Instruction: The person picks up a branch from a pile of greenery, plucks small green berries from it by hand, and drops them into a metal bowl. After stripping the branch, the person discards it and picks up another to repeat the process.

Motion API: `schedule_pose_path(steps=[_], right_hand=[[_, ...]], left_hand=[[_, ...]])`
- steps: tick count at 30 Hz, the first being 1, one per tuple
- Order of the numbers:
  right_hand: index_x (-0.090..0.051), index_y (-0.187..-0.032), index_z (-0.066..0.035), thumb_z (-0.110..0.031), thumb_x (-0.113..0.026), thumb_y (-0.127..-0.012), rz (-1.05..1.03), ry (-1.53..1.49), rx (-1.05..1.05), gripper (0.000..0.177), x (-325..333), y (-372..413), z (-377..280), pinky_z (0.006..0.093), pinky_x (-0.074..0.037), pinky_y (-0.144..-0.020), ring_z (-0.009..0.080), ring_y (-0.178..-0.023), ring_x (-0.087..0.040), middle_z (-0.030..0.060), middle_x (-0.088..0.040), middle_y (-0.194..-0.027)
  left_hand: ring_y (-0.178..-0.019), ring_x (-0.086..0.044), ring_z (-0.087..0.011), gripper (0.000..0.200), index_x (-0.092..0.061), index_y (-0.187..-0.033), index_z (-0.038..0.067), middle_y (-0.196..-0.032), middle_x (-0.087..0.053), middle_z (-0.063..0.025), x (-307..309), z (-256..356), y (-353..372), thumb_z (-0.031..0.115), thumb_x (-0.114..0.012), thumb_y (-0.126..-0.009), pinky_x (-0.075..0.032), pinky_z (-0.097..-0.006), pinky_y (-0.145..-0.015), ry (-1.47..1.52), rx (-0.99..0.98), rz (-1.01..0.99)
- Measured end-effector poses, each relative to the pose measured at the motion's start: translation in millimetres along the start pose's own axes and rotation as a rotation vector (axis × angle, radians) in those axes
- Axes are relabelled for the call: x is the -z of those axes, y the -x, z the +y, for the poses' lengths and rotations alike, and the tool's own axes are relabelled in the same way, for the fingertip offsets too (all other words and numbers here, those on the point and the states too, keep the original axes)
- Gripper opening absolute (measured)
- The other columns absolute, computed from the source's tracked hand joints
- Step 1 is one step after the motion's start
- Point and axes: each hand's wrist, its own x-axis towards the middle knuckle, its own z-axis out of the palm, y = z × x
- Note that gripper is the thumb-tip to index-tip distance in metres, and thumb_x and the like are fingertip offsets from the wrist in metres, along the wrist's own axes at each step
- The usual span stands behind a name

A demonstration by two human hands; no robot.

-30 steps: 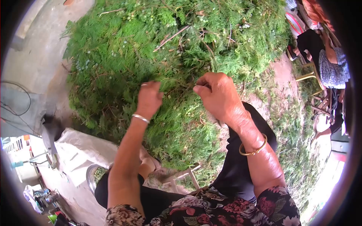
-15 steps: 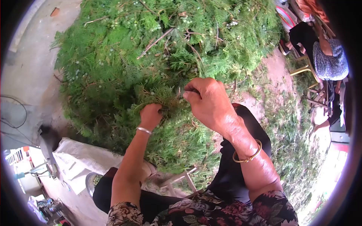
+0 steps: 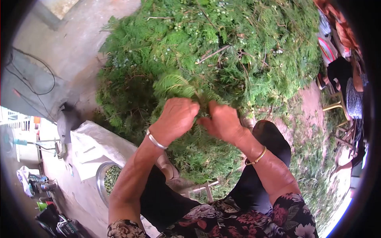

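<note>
My left hand (image 3: 174, 119), with a silver bangle at the wrist, is closed around a green cypress sprig (image 3: 174, 85). The sprig's feathery tip sticks up beyond the knuckles and is smeared by motion. Close on its right, my right hand (image 3: 223, 122) has its fingers curled in a pinch towards the sprig's stem. What lies between those fingertips is blurred and too small to make out. Both hands are over the near side of a big heap of cut cypress branches (image 3: 246, 51), which carry small pale berries.
A metal bowl (image 3: 99, 180) of green berries stands by my left leg, beside a white sack (image 3: 101, 139). Black cables (image 3: 43, 93) lie at the left. On the right, another person (image 3: 353, 95) sits near a yellow-framed chair (image 3: 333, 106). Loose greenery (image 3: 313, 174) covers the ground there.
My left hand has risen with a sprig, and my right hand has lowered beside it. The view has shifted left, bringing the berry bowl more fully into sight.
</note>
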Motion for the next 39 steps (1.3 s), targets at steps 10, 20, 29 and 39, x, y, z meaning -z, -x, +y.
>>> schedule_pose_path(steps=[10, 20, 29, 39], right_hand=[[-0.062, -0.077, 0.003, -0.045, -0.071, -0.074, 0.152, -0.266, -0.296, 0.049, 1.8, -25.4, 9.9, 0.0419, -0.048, -0.073, 0.0349, -0.073, -0.063, 0.0188, -0.064, -0.073], [-0.059, -0.070, 0.005, -0.039, -0.076, -0.075, 0.369, -0.490, -0.291, 0.048, 24.8, -34.2, 14.5, 0.0323, -0.040, -0.051, 0.0130, -0.053, -0.045, 0.0049, -0.054, -0.057], [-0.061, -0.072, 0.004, -0.038, -0.075, -0.077, 0.204, -0.686, -0.385, 0.044, 35.0, -23.9, -6.4, 0.0319, -0.038, -0.055, 0.0125, -0.059, -0.042, 0.0020, -0.052, -0.062], [-0.057, -0.064, 0.004, -0.036, -0.074, -0.078, 0.234, -0.767, -0.407, 0.045, 26.5, -27.4, 8.9, 0.0336, -0.036, -0.051, 0.0129, -0.057, -0.041, 0.0022, -0.049, -0.060]], left_hand=[[-0.059, -0.057, -0.0086, 0.010, -0.066, -0.092, -0.003, -0.076, -0.064, -0.0052, 15.0, -2.2, 49.6, -0.002, -0.063, -0.081, -0.046, -0.0216, -0.055, 0.712, 0.480, 0.558], [-0.069, -0.060, -0.0151, 0.025, -0.063, -0.096, -0.005, -0.080, -0.064, -0.0122, -11.3, -6.3, 63.7, 0.004, -0.072, -0.075, -0.049, -0.0268, -0.064, 0.610, 0.487, 0.418], [-0.066, -0.057, -0.0163, 0.054, -0.055, -0.109, -0.005, -0.078, -0.060, -0.0112, -31.1, 17.6, 45.7, 0.019, -0.081, -0.068, -0.048, -0.0288, -0.064, 0.514, 0.698, 0.418], [-0.069, -0.054, -0.0039, 0.038, -0.056, -0.101, -0.003, -0.083, -0.059, -0.0008, -19.1, 25.4, 48.2, 0.003, -0.078, -0.071, -0.047, -0.0205, -0.059, 0.954, 0.635, 0.521]])
